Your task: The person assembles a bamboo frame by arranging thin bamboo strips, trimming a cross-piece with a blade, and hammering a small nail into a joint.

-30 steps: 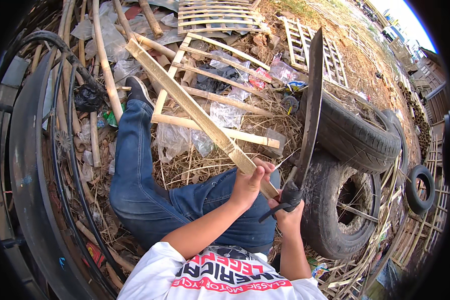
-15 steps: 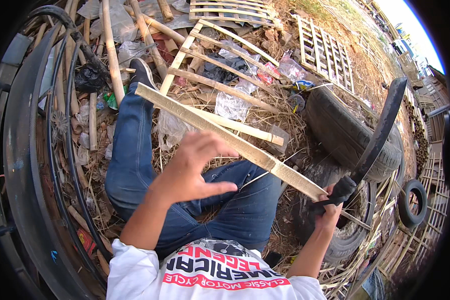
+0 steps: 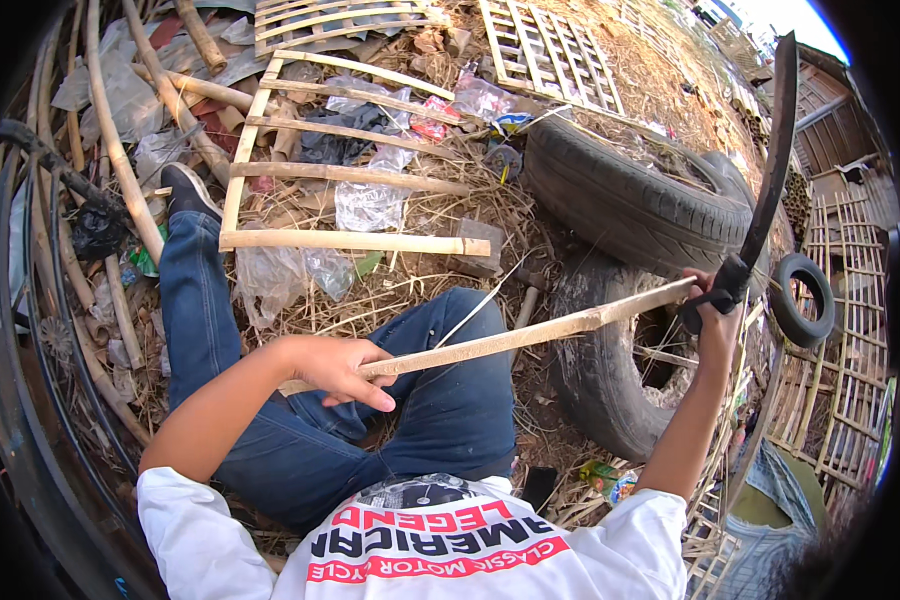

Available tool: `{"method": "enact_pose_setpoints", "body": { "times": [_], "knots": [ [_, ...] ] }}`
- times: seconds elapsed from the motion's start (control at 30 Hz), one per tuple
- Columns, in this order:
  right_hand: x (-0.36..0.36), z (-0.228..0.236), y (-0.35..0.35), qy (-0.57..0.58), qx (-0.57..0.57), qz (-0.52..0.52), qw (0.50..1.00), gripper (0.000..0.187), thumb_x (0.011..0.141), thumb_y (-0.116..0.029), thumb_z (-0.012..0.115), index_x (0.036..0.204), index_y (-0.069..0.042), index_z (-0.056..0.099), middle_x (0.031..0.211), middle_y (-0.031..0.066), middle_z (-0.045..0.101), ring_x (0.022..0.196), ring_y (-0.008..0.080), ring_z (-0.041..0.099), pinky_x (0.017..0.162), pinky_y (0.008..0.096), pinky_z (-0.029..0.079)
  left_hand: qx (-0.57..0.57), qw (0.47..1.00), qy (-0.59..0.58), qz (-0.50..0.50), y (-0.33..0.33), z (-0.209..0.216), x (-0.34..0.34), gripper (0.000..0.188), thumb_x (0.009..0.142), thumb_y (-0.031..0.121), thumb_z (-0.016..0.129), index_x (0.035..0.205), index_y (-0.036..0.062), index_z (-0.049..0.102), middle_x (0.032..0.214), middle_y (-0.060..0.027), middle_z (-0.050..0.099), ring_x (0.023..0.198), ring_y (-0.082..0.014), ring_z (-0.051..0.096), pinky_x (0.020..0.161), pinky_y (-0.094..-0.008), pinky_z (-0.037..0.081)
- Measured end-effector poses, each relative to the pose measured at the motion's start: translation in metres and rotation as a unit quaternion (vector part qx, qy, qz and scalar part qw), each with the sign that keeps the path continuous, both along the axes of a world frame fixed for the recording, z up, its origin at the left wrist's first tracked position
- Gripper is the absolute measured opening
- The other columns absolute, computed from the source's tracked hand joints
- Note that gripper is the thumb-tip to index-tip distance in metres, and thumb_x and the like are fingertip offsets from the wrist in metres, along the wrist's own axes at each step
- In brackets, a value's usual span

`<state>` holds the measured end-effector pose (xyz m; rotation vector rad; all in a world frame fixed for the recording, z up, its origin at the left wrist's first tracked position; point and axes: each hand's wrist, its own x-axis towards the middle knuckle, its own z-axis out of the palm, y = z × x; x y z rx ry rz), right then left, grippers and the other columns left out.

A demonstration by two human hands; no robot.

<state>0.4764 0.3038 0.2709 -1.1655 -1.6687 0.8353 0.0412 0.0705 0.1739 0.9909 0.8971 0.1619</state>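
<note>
A split bamboo slat (image 3: 510, 342) lies across in front of me, above my bent leg. My left hand (image 3: 338, 368) is closed around its left part, with the thumb stretched along it. At the right, my right hand (image 3: 715, 303) grips the dark handle of a machete (image 3: 770, 165), whose long curved blade points up and away. The slat's right end meets the fingers of that hand; how it is held there is partly hidden.
A slatted bamboo frame (image 3: 315, 242) lies beyond my legs, with another bamboo panel (image 3: 555, 60) farther off. Old tyres (image 3: 635, 195) stand and lie at the right. Bamboo poles (image 3: 120, 145) and black metal bars (image 3: 45, 400) are at the left, among plastic scraps and straw.
My left hand, open and off the slat before, has closed on it. The slat has swung so its left end is nearer me. My right hand with the machete has moved up and right.
</note>
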Motion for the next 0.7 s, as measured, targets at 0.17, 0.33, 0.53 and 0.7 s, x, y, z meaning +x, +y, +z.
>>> {"method": "enact_pose_setpoints", "body": {
  "times": [0.17,0.33,0.53,0.7],
  "knots": [
    [-0.005,-0.001,-0.033,-0.268,0.117,-0.120,0.949,0.019,0.074,-0.003,0.074,0.092,0.001,0.066,0.079,0.0087,0.068,0.070,0.0106,0.058,0.064,0.0280,0.046,-0.002,0.990,-0.057,0.127,-0.003,-0.018,0.029,0.039,0.084,0.034,0.076,0.078,0.0133,0.044,0.063,0.0068,0.037,0.049,-0.0037,0.034,0.043,-0.0225,0.028],
    [-0.074,-0.032,-0.096,-0.347,0.212,0.068,0.911,0.034,0.049,-0.005,0.075,0.080,-0.004,0.060,0.070,0.0123,0.062,0.065,0.0321,0.060,0.063,0.0381,0.049,0.052,0.984,-0.009,0.170,0.007,-0.012,0.061,0.041,0.082,0.034,0.078,0.074,0.0127,0.044,0.062,0.0060,0.039,0.053,-0.0056,0.036,0.048,-0.0246,0.031],
    [-0.085,-0.038,-0.063,-0.449,0.264,0.124,0.844,0.042,0.040,-0.010,0.077,0.076,-0.010,0.056,0.070,0.0067,0.063,0.069,0.0301,0.061,0.069,0.0390,0.049,0.144,0.960,-0.010,0.241,-0.008,-0.006,0.089,0.041,0.080,0.024,0.080,0.072,0.0107,0.042,0.064,0.0058,0.037,0.059,-0.0056,0.034,0.054,-0.0244,0.032],
    [-0.073,-0.027,-0.049,-0.462,0.286,0.113,0.832,0.042,0.039,-0.010,0.077,0.075,-0.010,0.056,0.070,0.0061,0.063,0.070,0.0291,0.062,0.071,0.0384,0.050,0.144,0.955,-0.043,0.257,-0.006,-0.005,0.105,0.044,0.079,0.020,0.081,0.069,0.0109,0.040,0.063,0.0067,0.034,0.059,-0.0049,0.031,0.054,-0.0243,0.030]
  ]
}}
